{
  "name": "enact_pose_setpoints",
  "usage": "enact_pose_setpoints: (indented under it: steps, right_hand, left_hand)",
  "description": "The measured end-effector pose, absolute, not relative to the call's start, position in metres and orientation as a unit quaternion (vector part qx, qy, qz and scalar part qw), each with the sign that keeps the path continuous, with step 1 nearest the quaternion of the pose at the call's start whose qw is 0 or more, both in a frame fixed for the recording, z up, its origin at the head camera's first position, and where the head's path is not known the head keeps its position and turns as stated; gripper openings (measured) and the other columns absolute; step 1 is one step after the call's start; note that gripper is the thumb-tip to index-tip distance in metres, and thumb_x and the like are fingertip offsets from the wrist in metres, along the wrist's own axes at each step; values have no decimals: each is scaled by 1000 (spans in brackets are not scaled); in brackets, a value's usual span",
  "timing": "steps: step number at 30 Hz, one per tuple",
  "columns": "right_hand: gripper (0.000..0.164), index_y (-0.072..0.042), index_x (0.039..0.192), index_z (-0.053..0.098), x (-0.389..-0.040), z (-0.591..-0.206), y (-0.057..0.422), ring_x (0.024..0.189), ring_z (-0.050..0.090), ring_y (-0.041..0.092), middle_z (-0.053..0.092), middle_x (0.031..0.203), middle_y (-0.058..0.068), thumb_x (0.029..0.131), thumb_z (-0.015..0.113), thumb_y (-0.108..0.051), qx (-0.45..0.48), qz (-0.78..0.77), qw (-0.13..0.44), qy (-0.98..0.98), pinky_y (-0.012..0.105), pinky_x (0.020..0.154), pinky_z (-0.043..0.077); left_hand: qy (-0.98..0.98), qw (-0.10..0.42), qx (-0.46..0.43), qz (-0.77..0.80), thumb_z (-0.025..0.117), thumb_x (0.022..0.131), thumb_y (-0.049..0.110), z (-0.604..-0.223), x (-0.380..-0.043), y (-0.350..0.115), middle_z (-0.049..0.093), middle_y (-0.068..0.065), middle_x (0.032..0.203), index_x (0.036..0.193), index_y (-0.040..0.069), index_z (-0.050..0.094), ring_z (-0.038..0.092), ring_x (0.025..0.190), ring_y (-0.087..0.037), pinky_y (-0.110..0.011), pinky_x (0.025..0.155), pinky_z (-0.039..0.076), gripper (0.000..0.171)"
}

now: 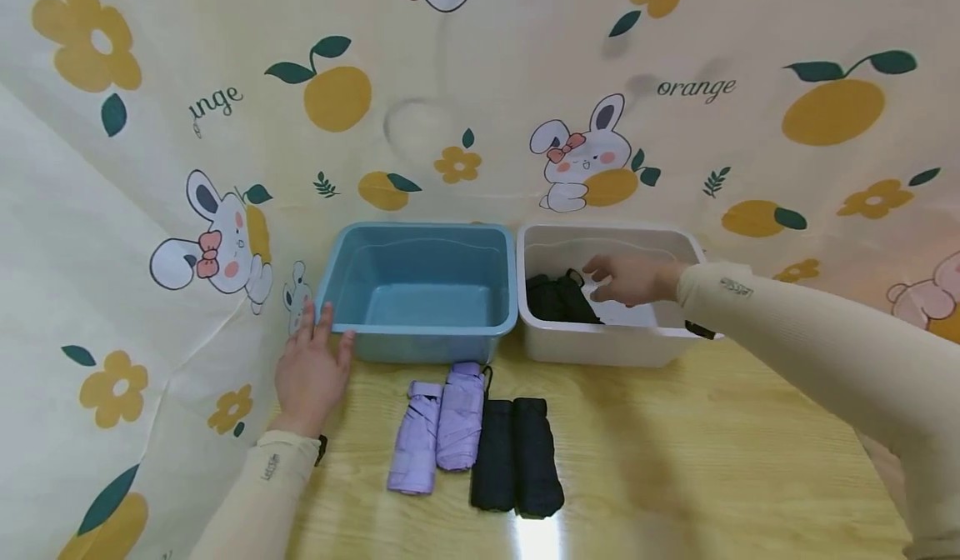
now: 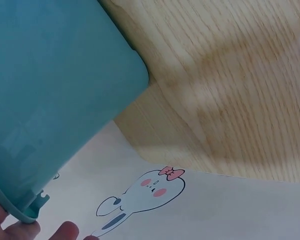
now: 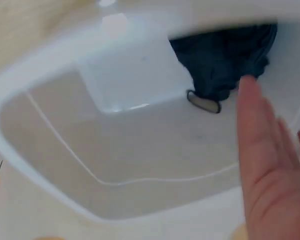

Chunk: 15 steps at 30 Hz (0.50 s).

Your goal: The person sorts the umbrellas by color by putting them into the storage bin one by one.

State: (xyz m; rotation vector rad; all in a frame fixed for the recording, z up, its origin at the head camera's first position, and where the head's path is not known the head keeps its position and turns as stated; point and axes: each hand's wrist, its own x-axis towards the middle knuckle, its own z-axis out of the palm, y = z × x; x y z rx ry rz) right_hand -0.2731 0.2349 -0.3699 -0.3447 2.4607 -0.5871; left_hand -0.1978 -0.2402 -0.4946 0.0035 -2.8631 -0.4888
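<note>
My left hand (image 1: 311, 377) rests with spread fingers on the near left corner of the blue bin (image 1: 427, 347). In the left wrist view, its fingertips (image 2: 65, 231) show beside the bin's rim. My right hand (image 1: 633, 281) hovers inside the white bin (image 1: 600, 347), holding nothing, its fingers loosely extended. Dark folded umbrellas (image 1: 558, 300) with a wrist loop (image 3: 205, 102) lie at the left of that bin, just beside this hand. On the table in front lie two purple folded umbrellas (image 1: 461, 418) and two black folded umbrellas (image 1: 536, 460), side by side.
Both bins stand next to each other on the wooden table (image 1: 712, 443). A cream cloth (image 1: 480, 68) printed with rabbits and oranges hangs behind them and runs down the left side.
</note>
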Motion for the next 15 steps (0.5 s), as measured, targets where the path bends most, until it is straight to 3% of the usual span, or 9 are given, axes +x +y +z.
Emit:
enact_pose_setpoints:
  steps: [4,7,10,15]
  right_hand:
    - [56,7,139,47,-236,-359,234,113,62,40,53,137,28,94,66,-20,-163,-167,167,958,55,96,47]
    - [56,8,139,47,-202,-354,233,108,64,40,53,136,28,93,67,-17,-175,-169,112,964,54,92,49]
    - [56,7,139,47,-168,-354,234,108,64,39,54,135,26,92,68,-17,-175,-178,92,964,53,89,51]
    - [58,5,140,47,-126,-361,232,110,63,39,53,135,25,91,68,-18,-171,-196,107,960,52,89,51]
  left_hand:
    - [-978,116,3,-175,39,107,45,-494,-198,-244,16,-21,162,156,5,31,39,131,-55,-66,95,41,64]
    - [-978,109,5,-176,38,107,45,-492,-198,-245,15,-22,162,156,4,30,38,131,-56,-67,94,42,65]
    - [-980,97,4,-173,36,107,46,-490,-197,-243,15,-23,162,156,4,29,38,131,-56,-67,92,43,65]
    - [-979,94,3,-182,35,107,47,-490,-195,-237,14,-22,163,157,5,28,36,132,-56,-68,92,42,66]
